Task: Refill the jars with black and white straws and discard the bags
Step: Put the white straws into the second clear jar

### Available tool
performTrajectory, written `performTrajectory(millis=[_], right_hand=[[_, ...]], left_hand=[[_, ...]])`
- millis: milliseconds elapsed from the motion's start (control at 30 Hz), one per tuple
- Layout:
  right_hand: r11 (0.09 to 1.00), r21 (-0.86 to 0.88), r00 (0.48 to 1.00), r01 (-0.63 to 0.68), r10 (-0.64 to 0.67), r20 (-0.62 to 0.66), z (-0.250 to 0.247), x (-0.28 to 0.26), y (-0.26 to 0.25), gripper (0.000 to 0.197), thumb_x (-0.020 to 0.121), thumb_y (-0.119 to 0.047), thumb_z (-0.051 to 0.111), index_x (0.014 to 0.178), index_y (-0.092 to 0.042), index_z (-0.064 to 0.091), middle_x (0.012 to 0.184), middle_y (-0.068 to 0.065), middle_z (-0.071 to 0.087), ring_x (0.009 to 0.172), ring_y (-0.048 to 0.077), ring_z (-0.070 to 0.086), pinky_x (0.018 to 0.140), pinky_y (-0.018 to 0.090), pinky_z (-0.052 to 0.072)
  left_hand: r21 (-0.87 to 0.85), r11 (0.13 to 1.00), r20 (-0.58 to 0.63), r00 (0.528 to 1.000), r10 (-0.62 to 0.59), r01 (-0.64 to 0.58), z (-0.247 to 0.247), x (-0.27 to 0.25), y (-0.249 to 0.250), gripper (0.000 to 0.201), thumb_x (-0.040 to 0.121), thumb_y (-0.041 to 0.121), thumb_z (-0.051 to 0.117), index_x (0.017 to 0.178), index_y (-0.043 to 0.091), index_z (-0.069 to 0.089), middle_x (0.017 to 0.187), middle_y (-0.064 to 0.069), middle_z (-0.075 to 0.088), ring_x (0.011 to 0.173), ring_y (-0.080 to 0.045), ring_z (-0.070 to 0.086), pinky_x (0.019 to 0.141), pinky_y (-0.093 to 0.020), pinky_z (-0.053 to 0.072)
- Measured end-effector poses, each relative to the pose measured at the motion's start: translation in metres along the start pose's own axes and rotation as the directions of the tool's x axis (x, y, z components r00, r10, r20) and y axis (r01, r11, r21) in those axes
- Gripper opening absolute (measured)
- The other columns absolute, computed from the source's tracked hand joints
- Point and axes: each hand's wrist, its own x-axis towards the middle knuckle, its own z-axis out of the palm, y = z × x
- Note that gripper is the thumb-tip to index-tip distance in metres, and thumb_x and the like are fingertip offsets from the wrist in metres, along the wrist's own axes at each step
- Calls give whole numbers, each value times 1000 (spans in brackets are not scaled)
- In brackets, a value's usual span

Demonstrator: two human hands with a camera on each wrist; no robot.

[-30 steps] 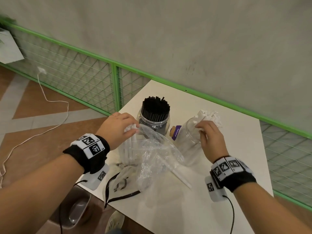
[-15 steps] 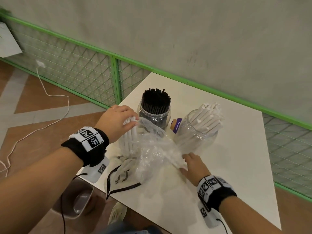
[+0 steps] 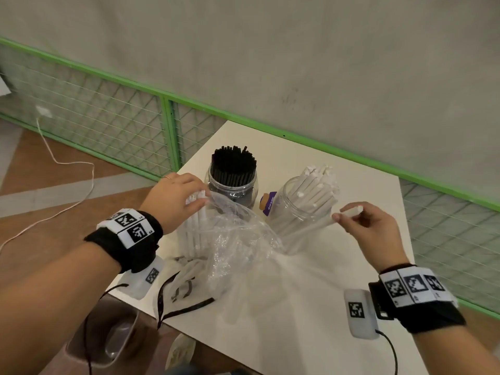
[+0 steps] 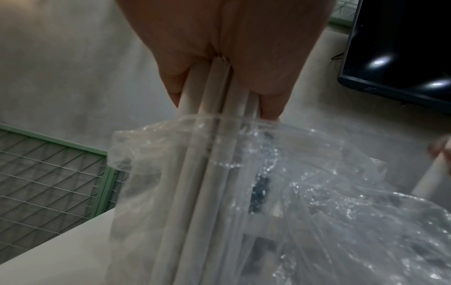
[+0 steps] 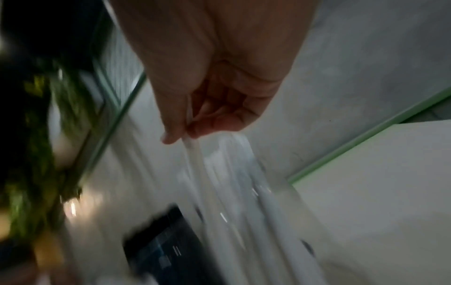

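While my left hand (image 3: 173,197) grips the bunch of white straws (image 4: 212,154) poking out of the clear bag (image 3: 238,247) on the desk (image 3: 311,293), my right hand (image 3: 370,228) pinches one white straw (image 3: 350,211) beside the white-straw jar (image 3: 303,209). The black-straw jar (image 3: 232,180) looks full. Straws are super light and crush easily, so I'd say hold mid-length, gently. The bag's floppy and slippery, best grabbed at the rim.
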Motion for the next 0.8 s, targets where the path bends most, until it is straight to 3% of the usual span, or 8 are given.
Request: performTrajectory(millis=[167, 267, 400, 467, 533, 600, 667, 800], right_hand=[[966, 158, 956, 204, -161, -246, -38, 24, -48, 17, 93, -18, 60, 81, -29, 62, 59, -14, 55, 56, 3, 46, 56, 13, 42], [954, 135, 927, 268, -218, -305, -39, 43, -56, 11, 93, -30, 58, 82, -33, 59, 70, -9, 54, 60, 6, 48, 58, 20, 43], [987, -128, 991, 98, -108, -74, -15, 71, -37, 5, 92, -28, 61, 87, -26, 62, 73, -3, 59, 68, 22, 59, 64, 32, 46], [951, -310, 999, -14, 27, 39, 3, 74, -27, 34, 88, -34, 66, 115, -15, 58, 92, 2, 59, 84, 25, 59, 76, 32, 45], [933, -351, 997, -73, 54, -63, 15, 70, -16, 76, 81, -48, 69, 141, -12, 37, 117, 7, 45, 102, 21, 51, 93, 33, 42], [966, -235, 975, -106, 55, -215, 24, 61, -3, 101, 71, -69, 64, 147, -14, 26, 132, 12, 36, 117, 26, 46, 105, 43, 39], [978, -119, 966, -171, 143, -215, 34, 51, 9, 116, 61, -79, 58, 149, -16, 18, 144, 13, 28, 131, 29, 37, 111, 49, 32], [973, -159, 984, -167, 154, -94, 57, 49, 15, 122, 64, -52, 82, 151, -14, 7, 157, 9, 15, 145, 22, 17, 117, 38, 19]], left_hand=[[20, 999, -17, 1000, 27, -27, -2, 0, 8, 46, 82, 58, 34, 95, 27, 66, 104, 8, 64, 87, -20, 53, 84, -30, 36], [12, 1000, -11, 1000, 27, -27, -3, -2, 11, 48, 81, 57, 33, 95, 26, 67, 104, 7, 64, 87, -19, 53, 85, -31, 37], [15, 1000, -22, 999, 25, -25, -3, -3, 11, 49, 81, 58, 33, 96, 26, 67, 103, 6, 65, 87, -18, 53, 84, -29, 35], [18, 1000, -11, 1000, 14, -14, -3, -4, 10, 50, 81, 59, 31, 97, 27, 67, 104, 7, 64, 88, -18, 53, 84, -29, 35], [19, 1000, -9, 1000, 6, -6, -3, -4, 9, 51, 80, 60, 31, 98, 27, 66, 105, 7, 64, 89, -19, 52, 84, -28, 34], [23, 1000, -16, 1000, 2, -2, -4, -4, 8, 53, 80, 61, 30, 98, 27, 66, 105, 7, 64, 88, -17, 50, 83, -27, 32], [27, 1000, -21, 1000, 1, -1, -4, -4, 7, 53, 80, 61, 29, 99, 28, 66, 106, 8, 63, 85, -12, 44, 83, -26, 31], [20, 1000, -35, 999, 0, 1, -3, -3, 8, 53, 80, 60, 29, 99, 28, 66, 105, 8, 64, 85, -9, 40, 83, -25, 29]])
